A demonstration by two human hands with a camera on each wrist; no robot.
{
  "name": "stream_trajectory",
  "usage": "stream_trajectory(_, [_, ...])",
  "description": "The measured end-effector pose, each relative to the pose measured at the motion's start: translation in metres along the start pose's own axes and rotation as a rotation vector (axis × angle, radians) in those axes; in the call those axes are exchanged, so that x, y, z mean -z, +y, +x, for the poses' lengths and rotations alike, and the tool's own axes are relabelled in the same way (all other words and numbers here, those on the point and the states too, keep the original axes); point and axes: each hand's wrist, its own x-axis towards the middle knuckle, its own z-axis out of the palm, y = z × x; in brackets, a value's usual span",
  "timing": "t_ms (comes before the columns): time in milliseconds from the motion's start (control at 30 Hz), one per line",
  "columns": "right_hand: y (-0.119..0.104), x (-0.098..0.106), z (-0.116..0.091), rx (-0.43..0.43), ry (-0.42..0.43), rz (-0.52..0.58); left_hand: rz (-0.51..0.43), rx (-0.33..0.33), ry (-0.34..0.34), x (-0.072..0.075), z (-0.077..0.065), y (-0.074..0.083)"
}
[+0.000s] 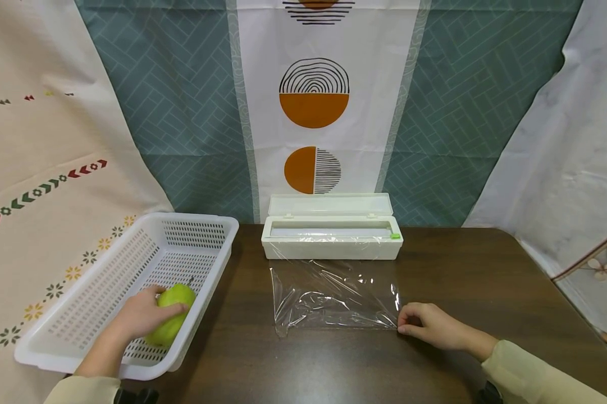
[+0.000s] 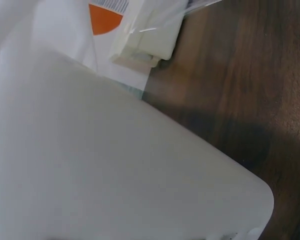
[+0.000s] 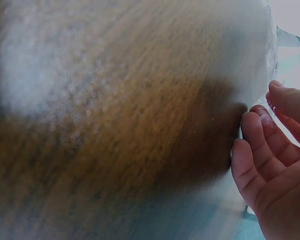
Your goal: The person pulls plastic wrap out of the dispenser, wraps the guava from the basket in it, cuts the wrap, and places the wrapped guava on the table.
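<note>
In the head view, my left hand (image 1: 144, 314) reaches into a white plastic basket (image 1: 219, 269) and grips a green pear (image 1: 169, 331), thumb laid across it. The pear's dark stem points up and away. My right hand (image 1: 432, 325) pinches the near right corner of a sheet of cling film (image 1: 333, 297) between thumb and forefinger. The film stretches out from a white cling film dispenser (image 1: 333, 249), whose lid stands raised. In the left wrist view the basket's wall (image 2: 140, 165) hides the left hand and the pear. The right wrist view shows the right hand's fingers (image 3: 252, 160) bent close over the table.
A dark wooden table (image 1: 333, 370) carries the dispenser and the basket, which stands at the left. A green slider (image 1: 395, 236) sits at the dispenser's right end. Patterned cloths (image 1: 197, 101) hang behind and along both sides.
</note>
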Motion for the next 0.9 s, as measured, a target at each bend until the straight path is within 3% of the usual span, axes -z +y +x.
stream_trajectory(900, [-0.001, 0.001, 0.000, -0.025, -0.013, 0.001, -0.014, -0.033, 0.232, 0.017, -0.011, 0.027])
